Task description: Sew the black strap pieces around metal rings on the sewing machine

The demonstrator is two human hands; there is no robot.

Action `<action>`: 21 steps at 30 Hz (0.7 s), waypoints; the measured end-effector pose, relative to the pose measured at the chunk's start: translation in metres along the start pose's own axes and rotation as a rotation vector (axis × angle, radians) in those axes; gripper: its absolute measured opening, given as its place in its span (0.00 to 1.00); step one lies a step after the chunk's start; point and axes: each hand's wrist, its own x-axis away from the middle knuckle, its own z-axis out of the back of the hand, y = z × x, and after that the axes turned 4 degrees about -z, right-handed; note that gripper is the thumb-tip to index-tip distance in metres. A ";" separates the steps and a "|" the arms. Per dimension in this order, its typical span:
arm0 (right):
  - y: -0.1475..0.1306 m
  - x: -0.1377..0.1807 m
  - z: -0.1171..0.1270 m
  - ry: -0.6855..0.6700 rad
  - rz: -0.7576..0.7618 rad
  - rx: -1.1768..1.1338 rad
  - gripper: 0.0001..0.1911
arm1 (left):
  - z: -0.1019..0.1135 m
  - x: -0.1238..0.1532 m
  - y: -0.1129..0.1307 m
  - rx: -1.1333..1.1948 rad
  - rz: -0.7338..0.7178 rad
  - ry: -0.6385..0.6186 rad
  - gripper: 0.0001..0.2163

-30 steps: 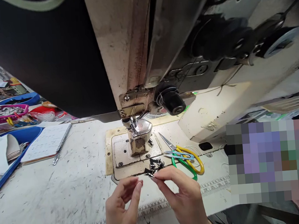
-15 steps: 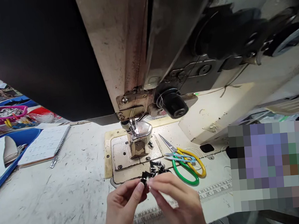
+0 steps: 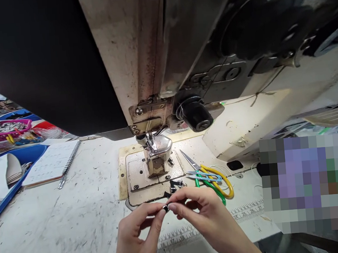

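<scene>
Between both hands, just in front of the sewing machine's post, is a small black strap piece with a shiny metal fitting. My left hand pinches its left side between thumb and forefinger. On the other side, my right hand grips it with thumb and fingertips. Fingers cover most of the piece, so its full shape is hidden. Behind my right hand lie more black strap pieces with metal fittings, partly covered. Nearest them are scissors with yellow and green handles, with light blue thread snips lying across.
The machine head hangs over the bench, its black knob low at the front. A spiral notebook and pen lie left, beside a blue tray. A printed ruler scale runs along the front.
My right hand has turned, its thumb now closing on the strap piece and its forearm lying further right. The hands have drawn together, and the piece is more covered.
</scene>
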 end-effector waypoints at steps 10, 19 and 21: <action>0.005 0.000 -0.011 -0.030 -0.191 -0.319 0.13 | 0.007 -0.013 0.012 0.205 0.270 -0.001 0.05; -0.030 -0.058 -0.008 0.169 0.092 -0.130 0.13 | 0.021 -0.091 0.048 0.413 0.233 -0.061 0.11; -0.031 -0.068 -0.002 0.306 0.340 0.128 0.08 | 0.017 -0.107 0.049 0.531 0.261 -0.010 0.12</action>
